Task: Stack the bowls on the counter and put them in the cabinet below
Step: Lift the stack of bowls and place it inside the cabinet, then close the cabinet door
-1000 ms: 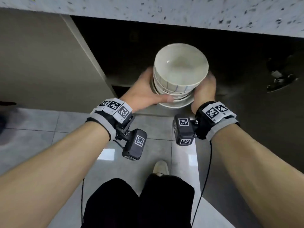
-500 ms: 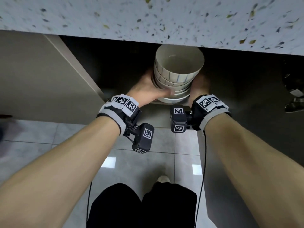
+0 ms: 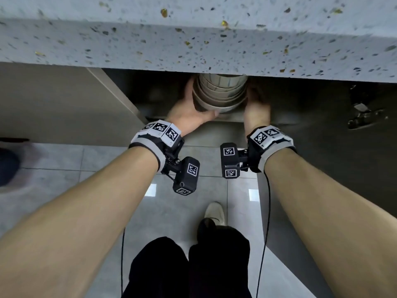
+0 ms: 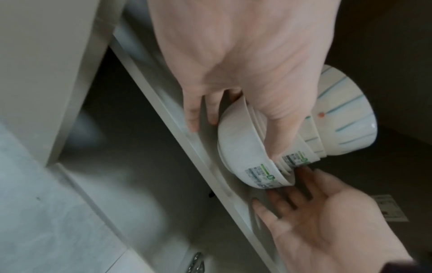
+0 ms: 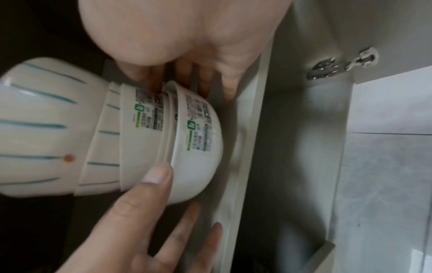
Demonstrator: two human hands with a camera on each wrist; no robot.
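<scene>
A stack of several white bowls, the upper ones with blue stripes, the lower ones with printed labels, sits low over the cabinet shelf, its top hidden under the counter edge. My left hand grips the stack's left side. In the left wrist view its thumb lies across the bowl rims and its fingers reach under the base. My right hand is on the right side, with straight fingers touching the bottom bowl. Whether the base rests on the shelf I cannot tell.
The speckled counter overhangs the cabinet opening. A pale divider panel bounds the opening on the left. A metal door hinge shows at the right. Below are grey floor tiles, dark trouser legs and a white shoe.
Both hands have carried the stack forward and under the counter into the cabinet. The top bowl's inside, visible before, is now hidden by the counter edge.
</scene>
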